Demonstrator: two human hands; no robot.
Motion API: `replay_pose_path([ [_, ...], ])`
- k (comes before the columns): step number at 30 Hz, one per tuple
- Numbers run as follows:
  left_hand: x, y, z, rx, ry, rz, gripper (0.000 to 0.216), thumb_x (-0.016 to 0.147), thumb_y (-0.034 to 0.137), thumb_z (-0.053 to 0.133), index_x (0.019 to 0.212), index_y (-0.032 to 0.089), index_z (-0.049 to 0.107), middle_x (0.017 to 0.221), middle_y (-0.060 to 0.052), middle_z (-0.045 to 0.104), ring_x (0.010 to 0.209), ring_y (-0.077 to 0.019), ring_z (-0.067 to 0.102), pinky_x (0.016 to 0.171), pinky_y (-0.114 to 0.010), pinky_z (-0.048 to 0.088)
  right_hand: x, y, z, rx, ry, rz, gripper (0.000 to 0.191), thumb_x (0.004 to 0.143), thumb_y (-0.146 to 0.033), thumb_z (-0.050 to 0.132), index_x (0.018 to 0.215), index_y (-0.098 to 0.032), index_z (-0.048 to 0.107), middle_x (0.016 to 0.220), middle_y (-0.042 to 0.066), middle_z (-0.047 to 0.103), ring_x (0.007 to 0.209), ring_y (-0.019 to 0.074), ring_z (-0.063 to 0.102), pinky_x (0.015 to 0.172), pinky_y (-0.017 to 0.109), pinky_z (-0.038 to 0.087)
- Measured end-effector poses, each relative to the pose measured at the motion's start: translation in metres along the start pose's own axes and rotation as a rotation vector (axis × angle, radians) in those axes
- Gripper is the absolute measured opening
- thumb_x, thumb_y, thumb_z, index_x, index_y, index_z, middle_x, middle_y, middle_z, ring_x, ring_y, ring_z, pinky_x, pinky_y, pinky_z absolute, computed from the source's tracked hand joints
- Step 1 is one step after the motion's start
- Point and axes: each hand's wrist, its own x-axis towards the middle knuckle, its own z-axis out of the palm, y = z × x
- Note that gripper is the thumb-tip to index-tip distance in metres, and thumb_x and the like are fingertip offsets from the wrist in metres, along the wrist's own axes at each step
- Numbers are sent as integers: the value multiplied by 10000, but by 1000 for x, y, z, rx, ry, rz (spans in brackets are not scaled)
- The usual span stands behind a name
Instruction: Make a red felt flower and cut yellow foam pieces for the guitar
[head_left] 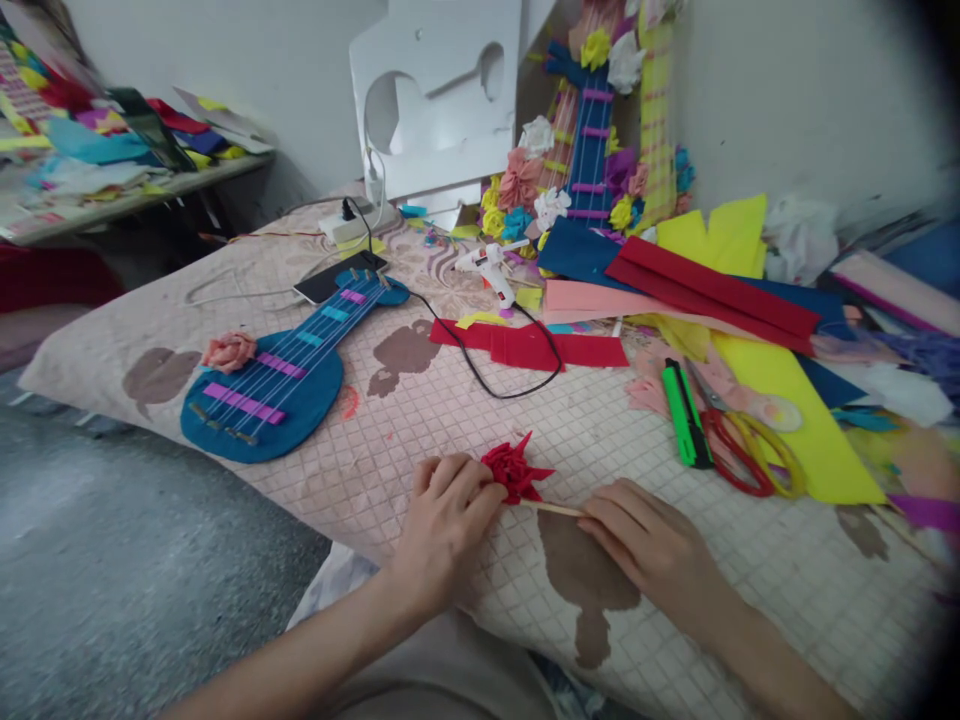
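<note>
- Paper flower, red (514, 472), one: pleated centre, pointed outer petals; at the near edge of the desk (390, 435), between the two hands
- Left hand (454, 515): fingers curled nearly closed, gripping the left side of the red flower
- Right hand (652, 535): thumb and fingers pinched together on the far end of a thin stick, palm low over the cloth
- Thin stick (555, 508), one, pale: running from the lower edge of the flower to the right fingertips; whether joined to the flower, cannot tell
- Toy guitar, blue (319, 395), one: lying flat to the left, strings over purple and light-blue bars, pink paper rose (229, 352) on its body
- Smartphone (322, 285), dark, partly under the guitar's head; power strip (352, 222) behind it
- Glue gun (489, 268), white, with black cord; red paper strips (532, 348) in front
- Box cutter (684, 415), green and black, just beside scissors (744, 437) with one red and one yellow handle
- Paper sheets (712, 290), folded, red, blue, pink and yellow: heaped at right
- White board (450, 140) with guitar-shaped cut-out, upright at the back; beside it, a blue-necked guitar (592, 150) among paper flowers (519, 180)
</note>
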Motion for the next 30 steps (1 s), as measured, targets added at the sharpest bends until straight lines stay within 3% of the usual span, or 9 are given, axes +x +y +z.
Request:
replay_pose_path([
  [3, 1, -5, -2, -5, 19, 3, 88, 902, 184, 549, 911, 208, 633, 910, -20, 650, 910, -192, 506, 835, -368, 317, -21, 21, -10, -8, 43, 9, 80, 905, -175, 536, 947, -193, 601, 855, 39, 655, 805, 174, 621, 747, 312, 511],
  [7, 4, -14, -8, -7, 59, 34, 115, 902, 156, 541, 898, 217, 639, 893, -13, 653, 885, -178, 509, 828, -359, 311, -23, 40, -16, -32, 146, 225, 81, 906, -229, 512, 939, -216, 585, 870, 40, 643, 772, 176, 631, 683, 301, 521],
  [11, 10, -24, -17, 0, 87, 33, 127, 913, 175, 530, 888, 226, 643, 869, -10, 654, 878, -172, 519, 837, -361, 302, 17, 54, -7, -43, 213, 401, 93, 886, -236, 486, 920, -211, 570, 852, 49, 634, 744, 188, 622, 648, 313, 510],
  [16, 19, -45, -30, 59, 139, 31, 90, 900, 193, 561, 885, 232, 641, 862, -6, 654, 874, -174, 530, 858, -378, 285, 73, 88, 13, -142, 264, 481, 181, 840, -218, 473, 987, -193, 576, 798, 58, 645, 674, 208, 603, 614, 338, 472],
  [22, 22, -73, -41, 153, 144, 58, 114, 891, 149, 553, 872, 220, 641, 859, -13, 652, 875, -185, 532, 869, -391, 290, 107, 114, 23, -249, 185, 433, 176, 845, -252, 500, 977, -173, 586, 809, 85, 634, 838, 271, 585, 747, 403, 447],
  [25, 21, -80, -45, 173, 118, 71, 139, 882, 121, 548, 872, 218, 646, 863, -12, 651, 869, -183, 536, 886, -395, 292, 135, 114, 26, -121, 182, 421, 178, 852, -266, 510, 978, -171, 592, 847, 92, 639, 839, 261, 580, 744, 393, 443],
  [30, 19, -83, -48, 157, 130, 65, 171, 886, 105, 528, 868, 227, 646, 855, -3, 652, 873, -173, 539, 895, -383, 285, 190, 116, 41, 44, 52, 332, 63, 809, -219, 550, 828, -192, 604, 833, 55, 643, 781, 198, 585, 669, 303, 444],
])
